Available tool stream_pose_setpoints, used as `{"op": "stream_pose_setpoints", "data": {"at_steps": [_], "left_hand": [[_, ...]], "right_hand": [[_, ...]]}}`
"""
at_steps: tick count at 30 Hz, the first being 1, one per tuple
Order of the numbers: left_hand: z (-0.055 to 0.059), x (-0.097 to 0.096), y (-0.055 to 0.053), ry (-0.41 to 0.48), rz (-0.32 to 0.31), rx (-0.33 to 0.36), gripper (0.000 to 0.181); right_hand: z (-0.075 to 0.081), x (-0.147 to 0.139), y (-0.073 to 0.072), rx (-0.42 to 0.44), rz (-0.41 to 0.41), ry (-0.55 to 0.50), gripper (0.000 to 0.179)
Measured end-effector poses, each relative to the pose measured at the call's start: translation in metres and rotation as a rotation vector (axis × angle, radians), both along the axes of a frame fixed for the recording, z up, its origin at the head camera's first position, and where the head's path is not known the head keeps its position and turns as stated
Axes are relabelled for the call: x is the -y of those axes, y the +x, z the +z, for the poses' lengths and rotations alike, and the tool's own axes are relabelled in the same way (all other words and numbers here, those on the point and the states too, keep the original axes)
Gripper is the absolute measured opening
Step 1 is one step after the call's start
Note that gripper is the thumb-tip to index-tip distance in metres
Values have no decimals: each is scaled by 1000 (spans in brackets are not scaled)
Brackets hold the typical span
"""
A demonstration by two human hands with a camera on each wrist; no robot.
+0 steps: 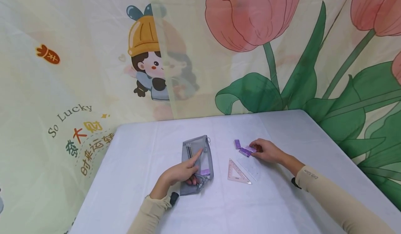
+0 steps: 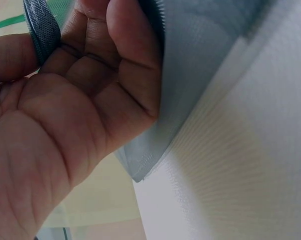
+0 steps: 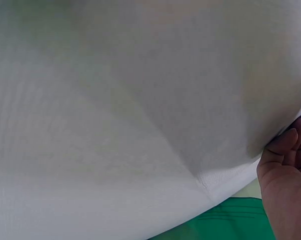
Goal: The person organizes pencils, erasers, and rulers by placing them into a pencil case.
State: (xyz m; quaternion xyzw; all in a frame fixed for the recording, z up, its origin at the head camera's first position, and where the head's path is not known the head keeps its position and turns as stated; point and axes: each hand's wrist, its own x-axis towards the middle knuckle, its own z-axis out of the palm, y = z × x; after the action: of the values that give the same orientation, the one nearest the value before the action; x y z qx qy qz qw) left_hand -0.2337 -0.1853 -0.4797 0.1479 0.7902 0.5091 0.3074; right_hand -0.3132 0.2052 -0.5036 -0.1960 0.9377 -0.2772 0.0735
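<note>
A grey mesh pencil case (image 1: 194, 146) lies on the table, with several dark slim sticks, like pens, and a purple item (image 1: 205, 172) showing through it. My left hand (image 1: 180, 172) grips the zipped edge at its near end, index finger stretched over the mesh. In the left wrist view the grey fabric (image 2: 190, 65) runs between thumb and curled fingers. Small purple blocks (image 1: 237, 143) lie in a loose cluster to the right. My right hand (image 1: 266, 151) pinches one pale purple block (image 1: 250, 149) of that cluster; the fingertips partly hide it.
A pinkish set square (image 1: 237, 173) lies between the case and my right hand. Beside it is a clear plastic drawing tool (image 1: 250, 168), hard to make out. White cloth covers the table (image 1: 131, 178); a printed curtain (image 1: 194, 53) hangs behind its far edge.
</note>
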Motion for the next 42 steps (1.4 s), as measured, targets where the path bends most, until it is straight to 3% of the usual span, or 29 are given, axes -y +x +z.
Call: {"op": "stream_pose_setpoints", "data": {"at_steps": [6,17,26,32,42], "left_hand": [[0,0,-1,0,-3,5,70],[-1,0,0,7,1,-1,70],[0,0,-1,1,3,6,70],[-1,0,-1,2,10,12,71],[-2,1,0,-5,18,4,70]], "right_hand": [[-1,-2,0,-20,5,-20,31],[3,-5,2,66,-69,-108,32],[15,8,-3,67,-83,-123,31],[22,35,-4,56,-53,-159,28],[25,100,5,12,134,-150,25]]}}
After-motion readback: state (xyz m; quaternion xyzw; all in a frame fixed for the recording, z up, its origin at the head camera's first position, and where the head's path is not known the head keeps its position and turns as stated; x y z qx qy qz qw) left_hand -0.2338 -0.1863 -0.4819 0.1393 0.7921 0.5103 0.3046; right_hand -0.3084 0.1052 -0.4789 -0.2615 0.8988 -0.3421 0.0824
